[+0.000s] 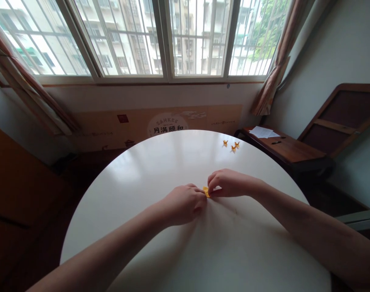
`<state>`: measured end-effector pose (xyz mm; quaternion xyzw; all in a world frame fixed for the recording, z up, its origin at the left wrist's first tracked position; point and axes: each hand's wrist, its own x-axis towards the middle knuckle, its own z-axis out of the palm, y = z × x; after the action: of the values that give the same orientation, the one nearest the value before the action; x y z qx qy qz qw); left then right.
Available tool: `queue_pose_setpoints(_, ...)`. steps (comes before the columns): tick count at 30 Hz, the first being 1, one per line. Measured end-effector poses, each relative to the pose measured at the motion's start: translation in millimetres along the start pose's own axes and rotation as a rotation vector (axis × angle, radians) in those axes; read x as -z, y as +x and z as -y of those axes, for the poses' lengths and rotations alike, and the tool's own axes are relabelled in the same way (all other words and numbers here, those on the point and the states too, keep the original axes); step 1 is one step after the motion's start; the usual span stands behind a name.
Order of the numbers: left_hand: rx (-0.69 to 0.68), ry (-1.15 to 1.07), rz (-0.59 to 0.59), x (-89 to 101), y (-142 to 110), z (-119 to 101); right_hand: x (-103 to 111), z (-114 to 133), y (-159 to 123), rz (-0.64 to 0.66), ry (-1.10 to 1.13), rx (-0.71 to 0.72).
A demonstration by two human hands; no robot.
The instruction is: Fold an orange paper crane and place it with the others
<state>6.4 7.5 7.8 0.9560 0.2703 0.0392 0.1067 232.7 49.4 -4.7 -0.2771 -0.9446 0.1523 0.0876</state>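
Note:
Both my hands meet over the middle of a round white table (142,178). Between them is a small piece of folded yellow paper (206,191), mostly hidden by fingers. My left hand (186,203) is curled, its fingertips pinching the paper's left side. My right hand (226,183) is curled too and pinches the paper from the right and above. Three small folded orange paper figures (232,145) stand on the table's far right part, well beyond my hands.
A dark wooden side table (291,150) with white paper sheets (264,132) and a black pen stands to the right. A barred window (160,36) with curtains fills the far wall. A flattened cardboard box (160,123) leans under the sill.

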Motion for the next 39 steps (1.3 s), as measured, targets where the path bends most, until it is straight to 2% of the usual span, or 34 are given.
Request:
queue_pose_setpoints(6, -0.072, -0.030, -0.005, 2.0, 0, 9, 8, -7, 13, 0.126, 0.093, 0.010)
queue_pose_setpoints(13, -0.078, -0.062, -0.088, -15.9, -1, 27, 8, -20, 25, 0.220, 0.256, -0.021)
queue_pose_setpoints(20, -0.080, -0.081, -0.133, -32.5, 0, 42, 3, -26, 23, 0.164, 0.330, -0.116)
queue_pose_setpoints(24, -0.064, -0.098, -0.167, -32.7, 1, 40, 2, -24, 20, 0.139, 0.315, -0.163)
queue_pose_setpoints(31, -0.061, -0.144, -0.206, -34.0, 1, 42, 4, -22, 17, 0.183, 0.361, -0.198)
queue_pose_setpoints(39, -0.044, -0.132, -0.181, -33.0, 2, 39, 4, -23, 17, 0.189, 0.375, -0.216)
